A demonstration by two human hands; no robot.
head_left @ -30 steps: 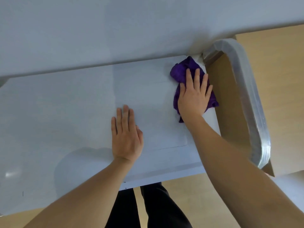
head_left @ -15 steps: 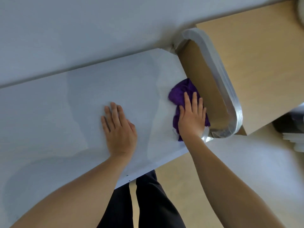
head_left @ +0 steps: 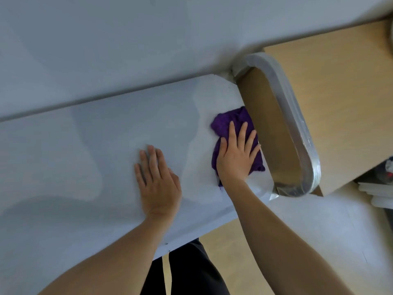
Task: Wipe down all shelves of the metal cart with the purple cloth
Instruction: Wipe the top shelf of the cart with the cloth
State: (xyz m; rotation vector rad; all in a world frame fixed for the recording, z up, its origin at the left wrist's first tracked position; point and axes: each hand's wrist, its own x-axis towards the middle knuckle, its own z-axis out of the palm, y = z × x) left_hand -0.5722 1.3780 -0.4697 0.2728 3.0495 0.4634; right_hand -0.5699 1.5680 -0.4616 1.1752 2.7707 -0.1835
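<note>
The metal cart's top shelf [head_left: 89, 150] is a pale grey sheet that fills the left and middle of the view. A crumpled purple cloth [head_left: 228, 122] lies at the shelf's right end, close to the cart's curved metal handle [head_left: 297, 133]. My right hand [head_left: 236, 156] lies flat on the cloth with straight fingers, pressing it onto the shelf. My left hand [head_left: 157, 182] rests flat on the bare shelf, about a hand's width left of the cloth. The lower shelves are hidden under the top one.
A grey wall [head_left: 127, 39] runs behind the cart. A light wooden cabinet [head_left: 340, 99] stands right beside the handle. Some white items [head_left: 380, 194] lie on the floor at the far right. My dark trousers [head_left: 187, 271] show below the shelf's front edge.
My right hand drew the cloth from the shelf's far right corner toward the near edge, then slid it slightly back. My left hand stayed flat. The view shifted.
</note>
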